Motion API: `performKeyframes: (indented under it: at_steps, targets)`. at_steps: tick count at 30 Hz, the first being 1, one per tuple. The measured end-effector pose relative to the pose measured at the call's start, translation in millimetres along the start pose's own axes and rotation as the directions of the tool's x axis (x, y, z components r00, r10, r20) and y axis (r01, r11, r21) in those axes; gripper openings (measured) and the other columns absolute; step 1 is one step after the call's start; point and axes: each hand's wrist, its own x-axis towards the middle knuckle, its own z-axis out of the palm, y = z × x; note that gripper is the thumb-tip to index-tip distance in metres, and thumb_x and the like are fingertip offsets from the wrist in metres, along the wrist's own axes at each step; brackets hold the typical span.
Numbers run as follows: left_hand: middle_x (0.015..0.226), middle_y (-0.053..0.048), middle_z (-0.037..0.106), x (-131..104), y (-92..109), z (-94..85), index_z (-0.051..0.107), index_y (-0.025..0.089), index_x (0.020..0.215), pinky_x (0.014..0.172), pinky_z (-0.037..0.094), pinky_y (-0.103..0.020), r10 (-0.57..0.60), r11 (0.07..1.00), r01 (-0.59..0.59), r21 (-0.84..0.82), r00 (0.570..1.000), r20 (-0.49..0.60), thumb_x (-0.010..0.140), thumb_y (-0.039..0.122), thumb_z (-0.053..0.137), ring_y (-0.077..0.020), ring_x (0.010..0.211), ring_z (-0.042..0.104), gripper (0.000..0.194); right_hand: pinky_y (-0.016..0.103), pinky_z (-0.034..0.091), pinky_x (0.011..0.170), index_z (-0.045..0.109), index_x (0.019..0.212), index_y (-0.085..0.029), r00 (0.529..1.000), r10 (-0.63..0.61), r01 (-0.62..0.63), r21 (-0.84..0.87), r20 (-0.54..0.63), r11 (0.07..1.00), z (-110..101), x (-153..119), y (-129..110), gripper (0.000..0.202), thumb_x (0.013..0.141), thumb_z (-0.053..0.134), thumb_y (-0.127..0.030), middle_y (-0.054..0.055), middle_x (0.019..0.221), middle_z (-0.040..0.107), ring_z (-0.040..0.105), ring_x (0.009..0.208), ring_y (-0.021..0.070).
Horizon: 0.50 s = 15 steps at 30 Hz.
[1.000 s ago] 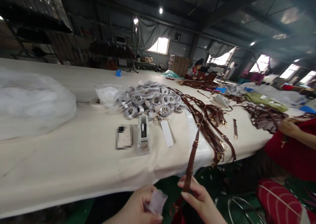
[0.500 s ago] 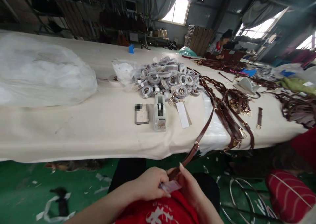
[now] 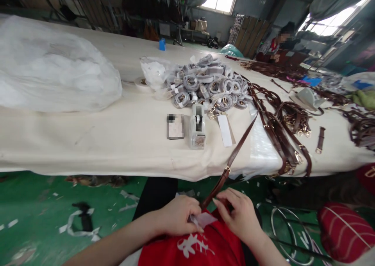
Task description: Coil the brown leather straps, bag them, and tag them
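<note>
My left hand is closed at the near end of a brown leather strap, by my lap. A small piece of clear plastic film sticks out from the same fist. The strap slopes up over the table edge to other straps, with a gold buckle partway along. Just right of the strap is my right hand, its fingers bent and the thumb apart from them, with nothing seen in it. A tape dispenser stands on the table ahead, left of white paper tags.
A heap of wrapped, coiled straps lies behind the dispenser. Brown straps hang over the edge at right. A big plastic bag covers the left of the cream table. A red cushion is at lower right; a person sits far back.
My right hand has come off the strap and moved a little right, its fingers lifted. My left hand keeps its hold. The view has tilted down and shifted slightly left.
</note>
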Motion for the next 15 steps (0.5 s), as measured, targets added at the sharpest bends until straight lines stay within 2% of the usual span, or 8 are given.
performKeyframes:
  at_steps: [1, 2, 3, 5, 8, 11, 13, 15]
  targets:
    - [0.064, 0.002, 0.056, -2.1, 0.6, 0.2, 0.055, 0.017, 0.059, 0.054, 0.03, -0.023, 0.041, 0.999, -0.041, 0.004, 0.999, 0.007, 0.072, 0.039, 0.082, -0.0129, 0.061, 0.052, 0.037, 0.041, 0.046, 0.093, 0.074, 0.104, -0.02, 0.982, -0.16, 0.178, -0.191, 0.105, 0.965, -4.6, 0.8, -11.4, 0.021, 0.083, 0.07, -0.023, 0.009, 0.102, 0.07, 0.061, 0.097, 0.0265]
    - [0.064, 0.002, 0.058, -4.1, 1.3, 0.2, 0.057, 0.017, 0.059, 0.054, 0.031, -0.024, 0.078, 0.997, -0.078, -0.004, 0.997, 0.018, 0.073, 0.04, 0.081, -0.0138, 0.063, 0.054, 0.036, 0.045, 0.04, 0.102, 0.068, 0.118, -0.022, 0.931, -0.261, 0.335, -0.319, 0.255, 0.887, -7.6, 2.8, -21.8, 0.035, 0.083, 0.068, -0.019, 0.01, 0.116, 0.068, 0.058, 0.108, 0.028]
    - [0.064, 0.001, 0.059, -6.0, 2.2, 0.0, 0.058, 0.017, 0.06, 0.055, 0.032, -0.024, 0.106, 0.994, -0.105, -0.02, 0.994, 0.027, 0.073, 0.04, 0.08, -0.0143, 0.063, 0.055, 0.034, 0.047, 0.038, 0.105, 0.062, 0.125, -0.023, 0.861, -0.304, 0.467, -0.396, 0.408, 0.791, -8.8, 5.6, -30.7, 0.042, 0.084, 0.066, -0.016, 0.01, 0.122, 0.066, 0.057, 0.111, 0.0277]
    - [0.059, 0.002, 0.057, -9.5, 4.3, -0.8, 0.058, 0.018, 0.059, 0.052, 0.031, -0.024, 0.122, 0.991, -0.12, -0.063, 0.992, 0.034, 0.074, 0.039, 0.078, -0.0134, 0.058, 0.053, 0.033, 0.042, 0.043, 0.097, 0.062, 0.12, -0.021, 0.748, -0.263, 0.596, -0.443, 0.609, 0.67, -7.1, 12.2, -42.6, 0.032, 0.089, 0.061, -0.015, 0.008, 0.108, 0.07, 0.061, 0.098, 0.0241]
    - [0.054, 0.004, 0.052, -15.5, 7.1, -2.5, 0.06, 0.019, 0.062, 0.049, 0.028, -0.024, 0.116, 0.985, -0.114, -0.127, 0.993, 0.015, 0.074, 0.036, 0.075, -0.0112, 0.051, 0.047, 0.026, 0.035, 0.045, 0.079, 0.063, 0.103, -0.019, 0.684, -0.195, 0.673, -0.505, 0.703, 0.54, -0.6, 19.1, -47.7, 0.01, 0.095, 0.056, -0.019, 0.005, 0.088, 0.069, 0.06, 0.081, 0.0215]
    - [0.057, 0.003, 0.054, -21.8, 9.1, -3.5, 0.063, 0.019, 0.066, 0.051, 0.031, -0.023, 0.135, 0.976, -0.137, -0.171, 0.991, -0.019, 0.075, 0.031, 0.072, -0.0117, 0.055, 0.049, 0.018, 0.035, 0.041, 0.073, 0.061, 0.094, -0.018, 0.637, -0.19, 0.735, -0.514, 0.747, 0.442, 3.1, 20.3, -46.4, 0.006, 0.096, 0.057, -0.022, 0.004, 0.084, 0.068, 0.06, 0.075, 0.0207]
    - [0.057, 0.003, 0.054, -24.5, 10.2, -3.7, 0.061, 0.019, 0.065, 0.052, 0.032, -0.023, 0.146, 0.975, -0.147, -0.169, 0.989, -0.018, 0.075, 0.029, 0.071, -0.0122, 0.056, 0.05, 0.017, 0.035, 0.039, 0.07, 0.059, 0.091, -0.019, 0.604, -0.183, 0.766, -0.501, 0.776, 0.402, 3.5, 19.6, -45.8, 0.008, 0.097, 0.057, -0.022, 0.003, 0.081, 0.068, 0.06, 0.071, 0.02]
    - [0.056, 0.003, 0.053, -25.7, 11.0, -3.8, 0.059, 0.02, 0.063, 0.052, 0.032, -0.024, 0.168, 0.974, -0.165, -0.156, 0.986, 0.005, 0.074, 0.024, 0.07, -0.0123, 0.055, 0.049, 0.016, 0.035, 0.039, 0.069, 0.059, 0.09, -0.019, 0.589, -0.165, 0.771, -0.489, 0.791, 0.409, 2.6, 19.1, -46.5, 0.008, 0.096, 0.059, -0.023, 0.002, 0.08, 0.069, 0.061, 0.07, 0.0197]
